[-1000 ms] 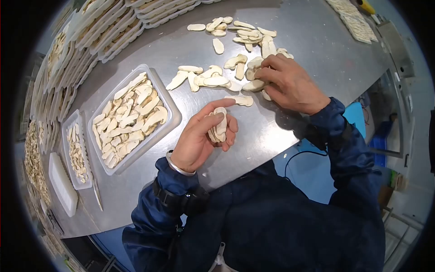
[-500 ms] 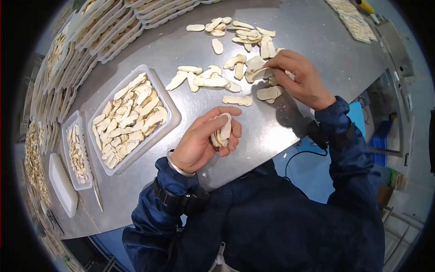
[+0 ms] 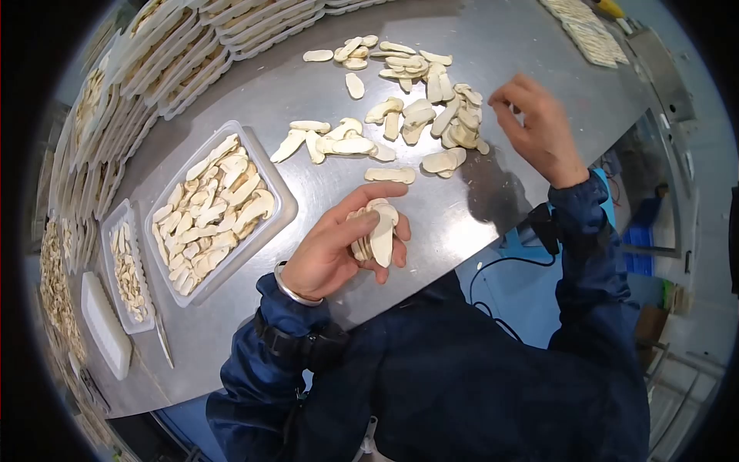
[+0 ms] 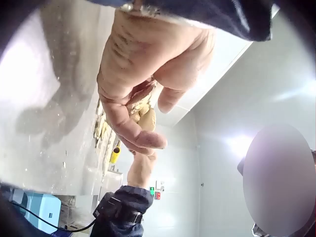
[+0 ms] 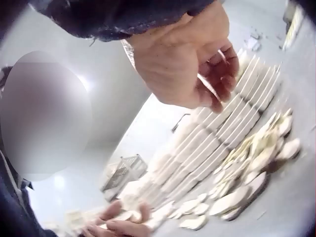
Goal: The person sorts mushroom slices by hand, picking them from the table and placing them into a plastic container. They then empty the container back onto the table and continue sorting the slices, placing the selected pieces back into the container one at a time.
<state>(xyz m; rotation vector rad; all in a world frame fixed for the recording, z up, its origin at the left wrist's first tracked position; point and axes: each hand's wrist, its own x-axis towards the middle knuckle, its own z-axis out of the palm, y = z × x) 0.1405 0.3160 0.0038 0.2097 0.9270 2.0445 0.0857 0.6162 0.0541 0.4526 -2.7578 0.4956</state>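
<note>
**Left hand grips a small stack of mushroom slices; right hand holds nothing**

A person works at a metal table [image 3: 219, 331]. The landmark is a clear tray [image 3: 240, 259] filled with pale mushroom slices. Just right of it, the left hand [image 3: 319, 250] holds several sliced pieces [image 3: 380, 237] with fingers curled beneath and thumb across them, probably so the stack does not slip apart. The right hand [image 3: 543, 135] hovers well to the tray's right, loosely curled and empty, beside loose slices [image 3: 460, 123]. These lie in flat, overlapping clusters to the tray's right and upper right, seemingly spread so single pieces can be reached. Left of the tray sits a narrow tray [image 3: 144, 326] of smaller pieces; beyond it, upper left, stacked trays [image 3: 165, 65] rise in layers, likely to save table space.
</note>
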